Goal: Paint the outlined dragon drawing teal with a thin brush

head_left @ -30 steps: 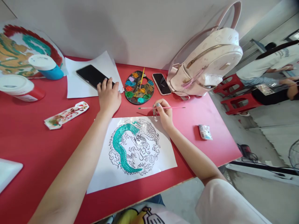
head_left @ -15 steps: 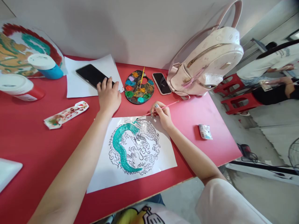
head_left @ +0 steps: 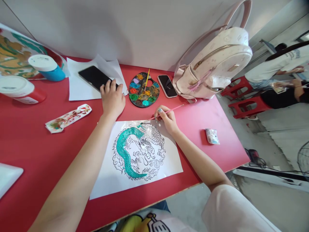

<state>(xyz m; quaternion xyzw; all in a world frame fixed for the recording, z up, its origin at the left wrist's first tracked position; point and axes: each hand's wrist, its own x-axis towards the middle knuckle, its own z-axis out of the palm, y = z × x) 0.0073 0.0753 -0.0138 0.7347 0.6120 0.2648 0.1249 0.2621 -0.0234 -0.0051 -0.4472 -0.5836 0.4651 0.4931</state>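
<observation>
On the red table lies a drawing of a dragon in a ring (head_left: 138, 151), its long body painted teal and the rest in black outline. My right hand (head_left: 167, 119) pinches a thin pink paintbrush (head_left: 172, 109), whose dark tip touches the paper at the top of the dragon. My left hand (head_left: 113, 98) lies palm down with fingers stretched out. Its fingertips are over the lower right end of a black tablet or large phone (head_left: 94, 77), which rests on white sheets (head_left: 77, 91). Behind the drawing is a paint palette (head_left: 134, 97) of many colours, with a yellow-handled brush (head_left: 147, 79) across it.
A smartphone (head_left: 167, 86) and a pale backpack (head_left: 217, 61) stand right of the palette. A small packet (head_left: 212, 136) lies at right. Blue (head_left: 51, 72) and red (head_left: 29, 95) paint bottles and a stained tissue strip (head_left: 69, 118) are left. People sit on red stools (head_left: 248, 106) beyond.
The painted sheet behind the bottles has slid or sagged down to the left. A corner of the white sheets' back edge has lifted. My hands are almost unmoved, the brush tip still on the paper.
</observation>
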